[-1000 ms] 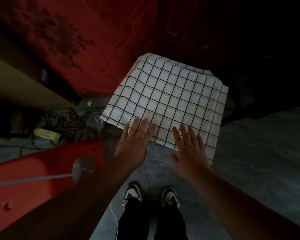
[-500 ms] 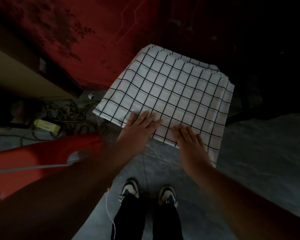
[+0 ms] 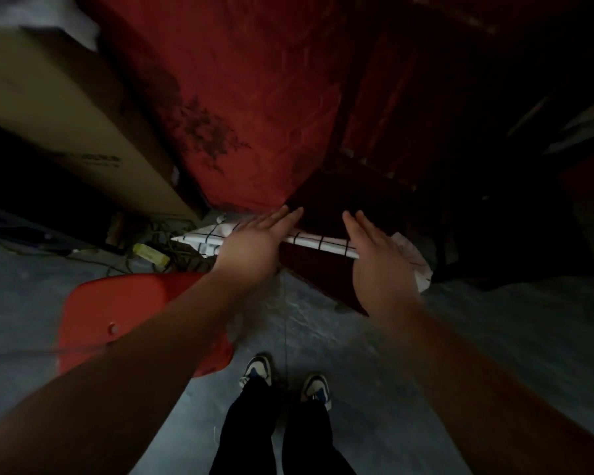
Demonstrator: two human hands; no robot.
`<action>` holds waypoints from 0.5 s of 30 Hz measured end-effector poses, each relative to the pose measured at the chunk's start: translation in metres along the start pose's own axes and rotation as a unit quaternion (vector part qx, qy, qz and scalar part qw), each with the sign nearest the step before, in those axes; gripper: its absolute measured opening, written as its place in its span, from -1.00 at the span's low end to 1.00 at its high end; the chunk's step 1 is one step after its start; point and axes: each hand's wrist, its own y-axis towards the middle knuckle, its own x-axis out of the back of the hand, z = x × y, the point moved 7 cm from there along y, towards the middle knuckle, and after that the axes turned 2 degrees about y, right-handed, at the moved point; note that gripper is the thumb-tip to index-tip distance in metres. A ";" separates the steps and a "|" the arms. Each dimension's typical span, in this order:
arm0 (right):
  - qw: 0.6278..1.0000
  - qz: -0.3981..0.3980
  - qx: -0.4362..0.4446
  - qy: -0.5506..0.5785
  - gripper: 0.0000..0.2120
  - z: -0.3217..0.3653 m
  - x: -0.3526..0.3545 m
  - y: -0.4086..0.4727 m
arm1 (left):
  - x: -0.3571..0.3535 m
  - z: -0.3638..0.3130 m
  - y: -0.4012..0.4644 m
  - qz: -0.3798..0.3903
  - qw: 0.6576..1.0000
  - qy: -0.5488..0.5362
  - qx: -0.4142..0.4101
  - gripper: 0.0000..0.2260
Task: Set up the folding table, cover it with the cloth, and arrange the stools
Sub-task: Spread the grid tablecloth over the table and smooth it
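Your left hand (image 3: 251,241) and right hand (image 3: 381,265) are both flat with fingers straight, resting on the checked cloth (image 3: 319,243), grasping nothing. The cloth lies bunched in a strip across the dark table (image 3: 326,200), with a red stool (image 3: 127,317) just left. It looks light, soft and slippery, so pinch its corners and spread.
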 end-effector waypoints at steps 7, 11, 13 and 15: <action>0.988 -0.039 0.134 0.063 -0.43 0.130 0.111 -0.051 | 0.165 -0.005 -0.138 -0.125 0.985 0.039 0.109 -0.55; 0.960 -0.020 0.256 0.114 -0.50 0.212 0.132 -0.086 | 0.222 0.010 -0.243 -0.161 0.969 0.046 0.179 -0.62; 0.943 -0.013 0.313 0.111 -0.51 0.255 0.136 -0.104 | 0.245 0.017 -0.298 -0.184 0.957 0.057 0.218 -0.61; 0.925 -0.001 0.367 0.103 -0.51 0.300 0.136 -0.126 | 0.263 0.028 -0.354 -0.209 0.939 0.066 0.265 -0.62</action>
